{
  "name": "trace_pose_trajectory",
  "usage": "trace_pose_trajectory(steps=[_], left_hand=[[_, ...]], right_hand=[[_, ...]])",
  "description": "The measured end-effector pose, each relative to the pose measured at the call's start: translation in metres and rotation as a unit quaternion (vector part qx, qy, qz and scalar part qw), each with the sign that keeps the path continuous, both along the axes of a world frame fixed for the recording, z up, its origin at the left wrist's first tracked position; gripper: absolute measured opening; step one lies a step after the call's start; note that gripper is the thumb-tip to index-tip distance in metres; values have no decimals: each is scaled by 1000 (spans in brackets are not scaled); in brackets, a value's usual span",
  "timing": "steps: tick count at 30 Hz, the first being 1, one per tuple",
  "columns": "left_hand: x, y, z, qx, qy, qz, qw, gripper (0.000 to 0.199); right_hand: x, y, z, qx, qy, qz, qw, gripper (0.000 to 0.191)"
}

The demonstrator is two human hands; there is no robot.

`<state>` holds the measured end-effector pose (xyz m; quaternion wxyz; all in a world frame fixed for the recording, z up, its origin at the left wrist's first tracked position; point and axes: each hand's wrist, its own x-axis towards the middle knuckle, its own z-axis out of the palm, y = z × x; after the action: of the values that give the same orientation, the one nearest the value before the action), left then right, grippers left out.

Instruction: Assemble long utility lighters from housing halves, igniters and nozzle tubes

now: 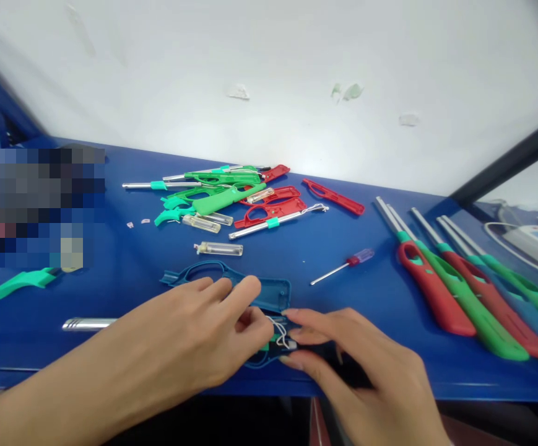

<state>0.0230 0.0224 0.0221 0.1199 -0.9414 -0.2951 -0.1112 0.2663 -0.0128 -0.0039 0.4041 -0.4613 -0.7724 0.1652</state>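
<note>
Pinching the right end of an open blue shell half [260, 364], the right hand's [366, 365] thumb and fingers bear on opposite edges. Left hand [226, 331]: fingers curled together beside white wires [278, 329]; cannot tell whether gripping. Shell half lies near the table's [343, 241] front edge, screwdriver [347, 264] beyond.

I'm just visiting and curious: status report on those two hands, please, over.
Left hand over blue casing, beside white wires, grip hidden. Right hand holding casing's end. Matching casing half just beyond; screwdriver touching neither hand.
</note>
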Motion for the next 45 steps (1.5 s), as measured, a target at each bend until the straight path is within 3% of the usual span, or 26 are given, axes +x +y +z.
trace_pose_trajectory(steps=[3, 7, 18, 26, 32, 37, 42, 45], left_hand=[[1, 4, 6, 51, 52, -42, 996, 26], [-2, 8, 11, 13, 47, -68, 996, 20], [-5, 15, -5, 29, 35, -96, 994, 22], [-1, 14, -1, -7, 48, -95, 994, 22], [2, 12, 2, -48, 62, -57, 995, 20], [2, 8, 1, -37, 35, -51, 997, 20], [3, 3, -1, 15, 6, -57, 998, 23], [3, 3, -1, 6, 21, -54, 998, 21]], right_hand=[[-1, -1, 0, -2, 5, -5, 1000, 32], [-2, -1, 0, -7, 0, 2, 1000, 34], [-2, 0, 1, -8, -4, -4, 1000, 31], [3, 3, -1, -2, -17, 3, 1000, 28], [12, 5, -9, -6, -34, 18, 999, 34], [12, 7, -9, -4, -41, 29, 999, 34], [5, 8, -3, 38, -25, 19, 999, 15], [5, 8, -3, 43, -26, 21, 999, 15]])
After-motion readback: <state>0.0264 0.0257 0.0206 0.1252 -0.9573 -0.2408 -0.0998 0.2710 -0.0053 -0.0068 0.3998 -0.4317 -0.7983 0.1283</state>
